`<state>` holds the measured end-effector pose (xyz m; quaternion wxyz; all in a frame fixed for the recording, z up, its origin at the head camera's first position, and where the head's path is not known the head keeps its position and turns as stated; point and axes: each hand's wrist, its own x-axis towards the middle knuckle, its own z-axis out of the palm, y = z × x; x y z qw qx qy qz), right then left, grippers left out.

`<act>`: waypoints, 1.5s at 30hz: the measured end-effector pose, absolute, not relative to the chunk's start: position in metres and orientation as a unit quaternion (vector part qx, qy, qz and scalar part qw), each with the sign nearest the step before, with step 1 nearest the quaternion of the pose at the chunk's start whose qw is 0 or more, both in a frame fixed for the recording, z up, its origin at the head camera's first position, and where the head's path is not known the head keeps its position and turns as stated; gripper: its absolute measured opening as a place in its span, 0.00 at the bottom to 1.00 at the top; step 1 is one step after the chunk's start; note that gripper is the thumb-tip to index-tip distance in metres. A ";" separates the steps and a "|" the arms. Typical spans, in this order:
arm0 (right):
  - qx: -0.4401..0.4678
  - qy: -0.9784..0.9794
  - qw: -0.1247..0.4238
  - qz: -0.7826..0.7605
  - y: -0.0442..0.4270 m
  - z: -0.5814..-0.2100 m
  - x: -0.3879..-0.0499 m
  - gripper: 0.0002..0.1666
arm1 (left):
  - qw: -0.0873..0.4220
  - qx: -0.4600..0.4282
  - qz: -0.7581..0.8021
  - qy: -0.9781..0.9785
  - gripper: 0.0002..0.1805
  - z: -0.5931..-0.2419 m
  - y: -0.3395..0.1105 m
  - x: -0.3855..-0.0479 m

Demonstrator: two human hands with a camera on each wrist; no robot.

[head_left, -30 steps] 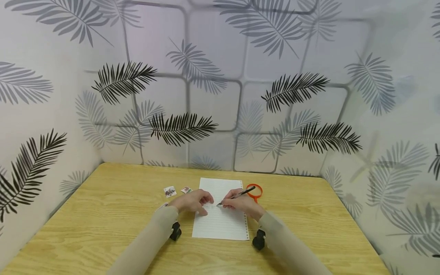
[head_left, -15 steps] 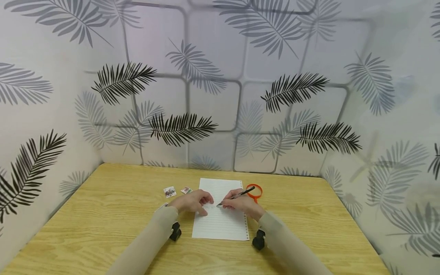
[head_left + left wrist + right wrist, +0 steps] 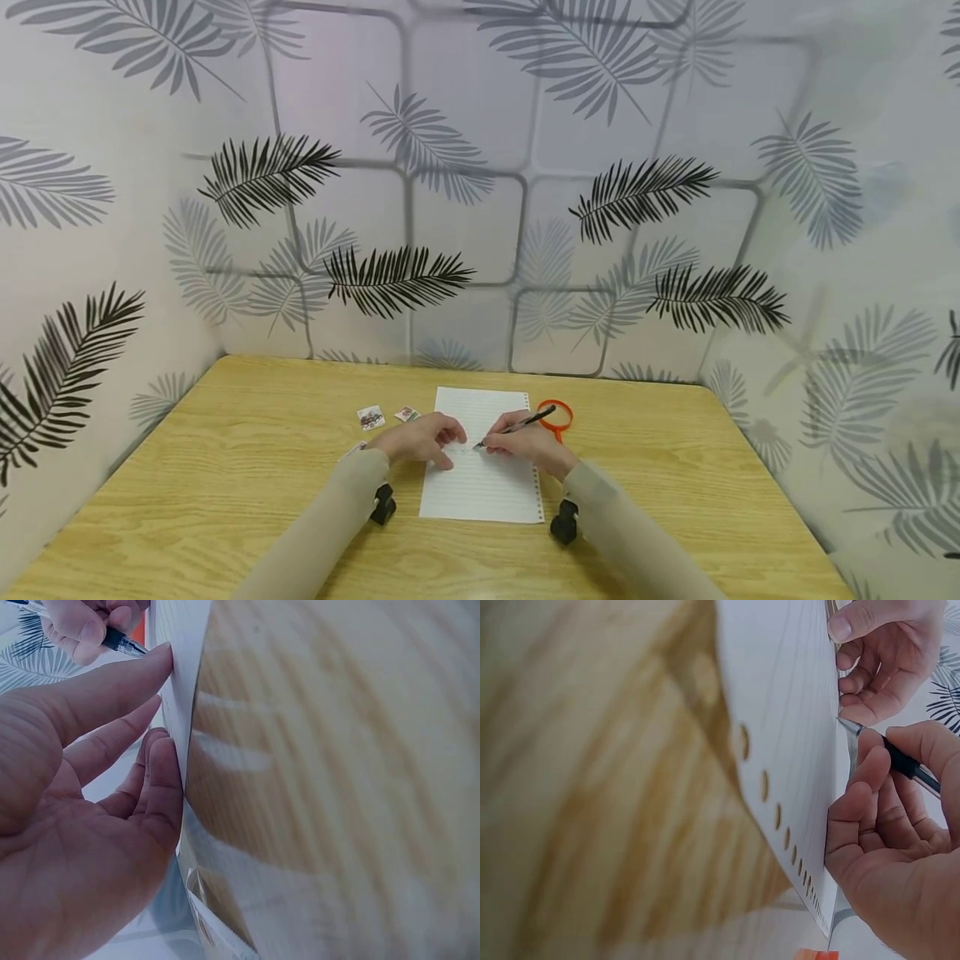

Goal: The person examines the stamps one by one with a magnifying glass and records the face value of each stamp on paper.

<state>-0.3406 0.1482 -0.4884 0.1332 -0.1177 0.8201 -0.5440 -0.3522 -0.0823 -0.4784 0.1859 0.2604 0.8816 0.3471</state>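
Head view: the largest item is a pale wall (image 3: 465,217) printed with grey and black leaves. In front of it stands a wood-grain worktop (image 3: 247,500). Two beige sleeves (image 3: 637,533) reach in from the near edge.

One sheet of ruled paper (image 3: 480,492) lies flat on the worktop, between and beneath the two hands. Binding holes (image 3: 764,786) run along its right edge.

The left hand (image 3: 422,439) lies across the paper's left edge, fingers loosely bent and spaced from the thumb, holding nothing. The left wrist view shows its thumb apart from the other fingers, fingertips at the paper. The right hand (image 3: 528,443) is over the right half of the paper, its fingers and thumb pinching a pen. Both hands are near each other, with a narrow gap between.

A red magnifying glass (image 3: 571,417) lies on the worktop just beyond the paper's right edge, partly behind the right hand.

The pen (image 3: 536,418), dark, is tilted, with its rear end up and to the right and its tip at the paper, just beside the left thumb and forefinger; actual contact cannot be confirmed.

A black device (image 3: 382,505) is worn at each wrist.

Three small picture cards (image 3: 371,418) lie left of the paper; one is mostly hidden by the left wrist.

Faint marks (image 3: 455,451) show on the paper by the left fingertips.
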 end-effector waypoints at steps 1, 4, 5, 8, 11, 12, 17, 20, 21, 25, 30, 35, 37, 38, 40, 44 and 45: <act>-0.121 0.821 0.135 -0.541 0.148 -0.489 -0.341 0.09 | 0.186 0.259 0.348 0.882 0.20 -0.479 -0.083 -0.352; -0.126 0.821 0.140 -0.539 0.147 -0.491 -0.341 0.10 | 0.188 0.256 0.349 0.882 0.20 -0.480 -0.083 -0.351; -0.127 0.821 0.139 -0.540 0.147 -0.492 -0.342 0.10 | 0.187 0.256 0.350 0.881 0.20 -0.480 -0.083 -0.351; -0.123 0.819 0.137 -0.543 0.147 -0.494 -0.342 0.09 | 0.189 0.258 0.352 0.880 0.20 -0.480 -0.084 -0.349; -0.115 0.821 0.134 -0.543 0.146 -0.495 -0.341 0.08 | 0.193 0.256 0.358 0.877 0.20 -0.479 -0.084 -0.348; -0.113 0.822 0.134 -0.542 0.146 -0.495 -0.341 0.07 | 0.194 0.255 0.358 0.877 0.19 -0.479 -0.084 -0.347; -0.104 0.827 0.132 -0.536 0.146 -0.493 -0.341 0.07 | 0.193 0.257 0.356 0.878 0.20 -0.478 -0.083 -0.348; -0.096 0.832 0.133 -0.530 0.147 -0.491 -0.340 0.07 | 0.195 0.259 0.353 0.877 0.20 -0.477 -0.082 -0.348; -0.093 0.834 0.134 -0.527 0.147 -0.490 -0.340 0.07 | 0.196 0.259 0.353 0.878 0.20 -0.477 -0.082 -0.348; -0.087 0.837 0.136 -0.523 0.146 -0.488 -0.338 0.07 | 0.197 0.254 0.354 0.878 0.20 -0.478 -0.082 -0.349; -0.078 0.836 0.134 -0.526 0.146 -0.486 -0.339 0.06 | 0.197 0.252 0.357 0.878 0.20 -0.477 -0.082 -0.348; -0.090 0.831 0.136 -0.532 0.146 -0.486 -0.339 0.06 | 0.197 0.252 0.355 0.878 0.20 -0.474 -0.082 -0.347; -0.104 0.828 0.135 -0.534 0.146 -0.486 -0.340 0.06 | 0.196 0.253 0.354 0.879 0.20 -0.474 -0.083 -0.347; -0.108 0.827 0.136 -0.535 0.146 -0.485 -0.340 0.06 | 0.196 0.253 0.355 0.879 0.20 -0.474 -0.083 -0.348; -0.114 0.825 0.136 -0.536 0.146 -0.485 -0.340 0.06 | 0.194 0.253 0.354 0.879 0.20 -0.474 -0.083 -0.348; -0.115 0.827 0.139 -0.532 0.145 -0.485 -0.340 0.06 | 0.194 0.247 0.357 0.880 0.19 -0.475 -0.083 -0.349; -0.113 0.828 0.141 -0.530 0.145 -0.484 -0.340 0.06 | 0.194 0.246 0.357 0.880 0.19 -0.476 -0.084 -0.349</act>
